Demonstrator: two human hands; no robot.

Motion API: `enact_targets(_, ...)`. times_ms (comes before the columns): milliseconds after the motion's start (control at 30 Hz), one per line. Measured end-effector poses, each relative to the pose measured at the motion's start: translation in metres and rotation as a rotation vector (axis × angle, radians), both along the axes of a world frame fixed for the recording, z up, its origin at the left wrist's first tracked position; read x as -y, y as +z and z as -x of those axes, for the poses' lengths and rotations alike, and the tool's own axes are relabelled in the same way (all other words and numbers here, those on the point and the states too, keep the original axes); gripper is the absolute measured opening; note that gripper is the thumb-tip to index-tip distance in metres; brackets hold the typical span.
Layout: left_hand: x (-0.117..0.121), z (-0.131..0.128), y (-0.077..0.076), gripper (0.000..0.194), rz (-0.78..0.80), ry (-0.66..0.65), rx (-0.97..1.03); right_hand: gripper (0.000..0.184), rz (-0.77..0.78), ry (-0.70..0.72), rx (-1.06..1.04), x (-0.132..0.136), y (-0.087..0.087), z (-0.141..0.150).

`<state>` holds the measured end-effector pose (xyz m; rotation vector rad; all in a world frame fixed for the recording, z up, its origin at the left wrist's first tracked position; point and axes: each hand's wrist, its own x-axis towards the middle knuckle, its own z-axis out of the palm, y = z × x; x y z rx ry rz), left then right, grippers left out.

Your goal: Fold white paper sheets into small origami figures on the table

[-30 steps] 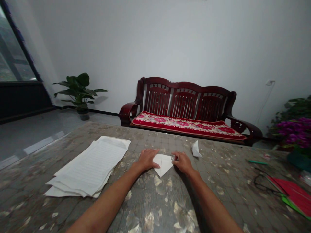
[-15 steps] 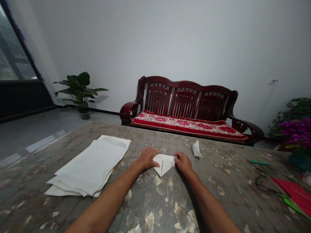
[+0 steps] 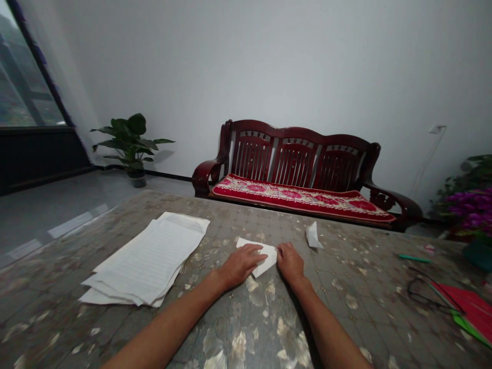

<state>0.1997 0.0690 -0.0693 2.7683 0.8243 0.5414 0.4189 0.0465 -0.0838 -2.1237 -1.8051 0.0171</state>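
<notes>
A folded white paper triangle (image 3: 266, 260) lies on the marbled table top (image 3: 238, 328), just ahead of me. My left hand (image 3: 242, 265) rests across its left part, with the fingers pressing on the paper. My right hand (image 3: 290, 262) meets its right corner, and the fingertips pinch that edge. Part of the paper is hidden under my left hand. A small folded paper piece (image 3: 313, 236) stands a little beyond my right hand, not touching it.
Left of my hands lies a stack of lined paper sheets (image 3: 146, 259). At the right are a green pen (image 3: 415, 258), dark thin glasses (image 3: 426, 297) and red paper (image 3: 471, 307). A dark wooden bench (image 3: 295, 164) stands beyond the table.
The folded paper has turned clockwise, its lower point swinging left. My left hand has slid right, further onto the paper. The camera view has shifted slightly.
</notes>
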Motion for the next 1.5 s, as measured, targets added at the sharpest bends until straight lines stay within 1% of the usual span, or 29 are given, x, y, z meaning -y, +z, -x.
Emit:
enact_targets(100, 0.012, 0.0, -0.006, 0.032, 0.003, -0.052, -0.048, 0.019, -0.02, -0.005, 0.0, 0.0, -0.001, -0.001)
enact_targets(167, 0.016, -0.002, -0.01, 0.031, -0.008, -0.057, -0.078, 0.019, -0.048, 0.003, -0.039, 0.0, -0.003, -0.002)
enact_targets(267, 0.015, -0.003, -0.016, 0.034, -0.014, -0.026, -0.073, 0.02, -0.085, 0.011, -0.146, 0.0, -0.005, -0.006)
enact_targets(367, 0.012, -0.004, -0.021, 0.034, 0.007, 0.02, -0.043, 0.022, -0.062, 0.004, -0.252, -0.002, -0.003, -0.011)
enact_targets(433, 0.01, -0.004, -0.023, 0.033, 0.018, 0.026, -0.026, 0.024, -0.012, 0.02, -0.242, -0.005, 0.002, -0.015)
enact_targets(567, 0.007, -0.005, -0.024, 0.031, 0.017, 0.031, -0.009, 0.031, 0.087, 0.106, -0.126, -0.013, 0.018, -0.022)
enact_targets(700, 0.005, -0.008, -0.023, 0.03, 0.055, 0.038, 0.01, 0.017, 0.147, 0.188, -0.047, -0.02, 0.037, -0.019)
enact_targets(767, 0.003, -0.009, -0.024, 0.029, 0.08, 0.041, 0.022, 0.016, 0.179, 0.227, -0.014, -0.025, 0.044, -0.014)
enact_targets(900, -0.003, -0.009, -0.025, 0.027, 0.114, 0.037, 0.054, 0.013, 0.247, 0.28, 0.01, -0.031, 0.048, -0.005)
enact_targets(1000, -0.007, -0.008, -0.023, 0.026, 0.114, 0.059, 0.036, 0.013, 0.292, 0.315, -0.013, -0.032, 0.044, -0.004)
enact_targets(1067, -0.011, -0.005, -0.019, 0.025, 0.063, 0.101, 0.007, 0.014, 0.314, 0.341, -0.042, -0.03, 0.04, -0.007)
enact_targets(1100, -0.013, -0.004, -0.016, 0.028, 0.024, 0.129, -0.005, 0.015, 0.321, 0.353, -0.057, -0.029, 0.039, -0.009)
enact_targets(1133, -0.016, -0.004, -0.013, 0.037, -0.014, 0.157, -0.016, 0.016, 0.326, 0.365, -0.073, -0.028, 0.037, -0.011)
enact_targets(1167, -0.02, -0.003, -0.009, 0.05, -0.044, 0.182, -0.028, 0.017, 0.328, 0.376, -0.088, -0.027, 0.035, -0.013)
enact_targets(1233, -0.028, -0.002, -0.002, 0.074, -0.055, 0.205, -0.066, 0.019, 0.325, 0.397, -0.114, -0.026, 0.032, -0.016)
enact_targets(1300, -0.038, -0.001, 0.005, 0.084, -0.015, 0.191, -0.107, 0.02, 0.318, 0.416, -0.138, -0.025, 0.03, -0.018)
enact_targets(1333, -0.042, -0.001, 0.008, 0.084, 0.0, 0.184, -0.12, 0.02, 0.314, 0.424, -0.149, -0.024, 0.029, -0.018)
enact_targets(1400, -0.049, 0.0, 0.011, 0.077, 0.016, 0.164, -0.129, 0.018, 0.304, 0.438, -0.167, -0.023, 0.028, -0.018)
enact_targets(1500, -0.055, 0.002, 0.011, 0.052, 0.026, 0.152, -0.109, 0.017, 0.281, 0.449, -0.182, -0.021, 0.027, -0.018)
